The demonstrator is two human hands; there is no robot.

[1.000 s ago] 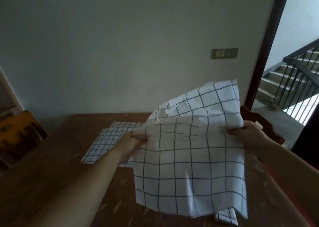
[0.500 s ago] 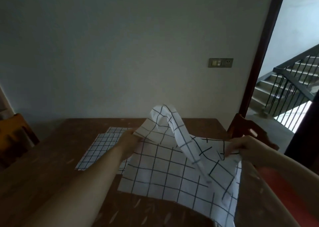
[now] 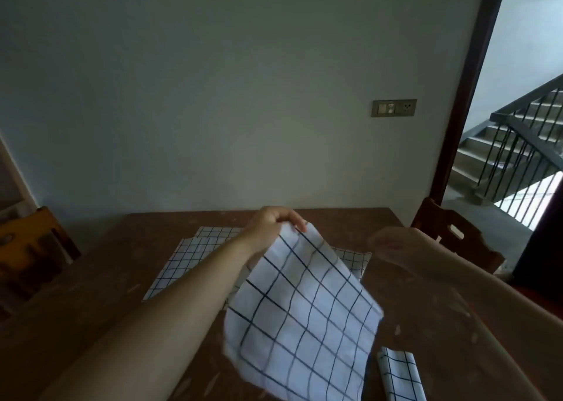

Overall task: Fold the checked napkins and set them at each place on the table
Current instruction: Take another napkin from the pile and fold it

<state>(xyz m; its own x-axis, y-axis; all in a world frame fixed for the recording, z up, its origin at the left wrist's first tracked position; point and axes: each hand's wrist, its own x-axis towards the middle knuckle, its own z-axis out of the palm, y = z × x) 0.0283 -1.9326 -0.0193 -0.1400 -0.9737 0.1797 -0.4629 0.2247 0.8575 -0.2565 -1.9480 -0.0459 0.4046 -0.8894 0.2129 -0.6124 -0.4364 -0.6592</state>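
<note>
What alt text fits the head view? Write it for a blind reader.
The left hand pinches a checked napkin by its top corner above a wooden table; the right hand, blurred, holds nothing. More checked napkins lie flat behind, one folded napkin near.

Napkin [image 3: 301,318]: thin white cloth, dark grid lines, matt, creasing softly. Tabletop [image 3: 426,324]: dark brown wood, dull, showing pale scuffs and worn patches. Chair [image 3: 457,242]: brown wood, slightly glossy. Wall [image 3: 243,80]: smooth matt paint. Stair railing [image 3: 524,144]: dark metal bars.
</note>
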